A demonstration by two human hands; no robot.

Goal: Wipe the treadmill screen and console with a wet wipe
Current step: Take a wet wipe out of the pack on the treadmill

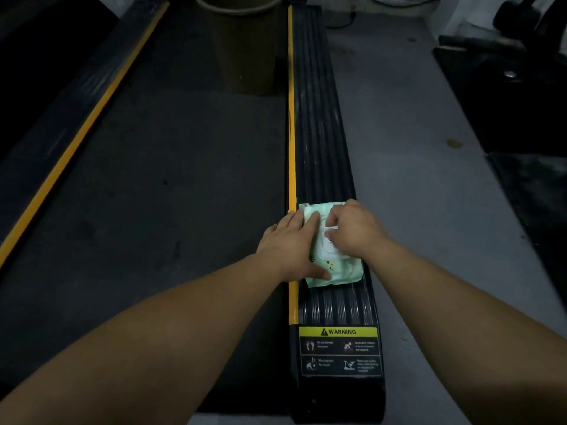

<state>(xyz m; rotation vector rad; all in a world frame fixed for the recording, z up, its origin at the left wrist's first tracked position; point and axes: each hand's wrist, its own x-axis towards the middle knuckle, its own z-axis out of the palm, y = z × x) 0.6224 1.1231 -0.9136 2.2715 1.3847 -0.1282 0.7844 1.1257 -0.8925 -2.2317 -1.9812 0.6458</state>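
A pale green pack of wet wipes (343,273) lies on the treadmill's black ribbed right side rail (319,142). My left hand (287,245) lies flat on the pack's left edge with straight fingers and holds it down. My right hand (352,230) is over the pack's white lid, its fingertips curled and pinching something white at the opening (329,230). Whether that is the lid flap or a wipe I cannot tell. The treadmill's screen and console are out of view.
The dark treadmill belt (171,194) runs left of the rail, with yellow edge strips (291,118). A brown bin (242,35) stands at the belt's far end. A yellow warning label (339,351) sits on the rail's near end. Grey floor (414,167) and black equipment (506,96) lie to the right.
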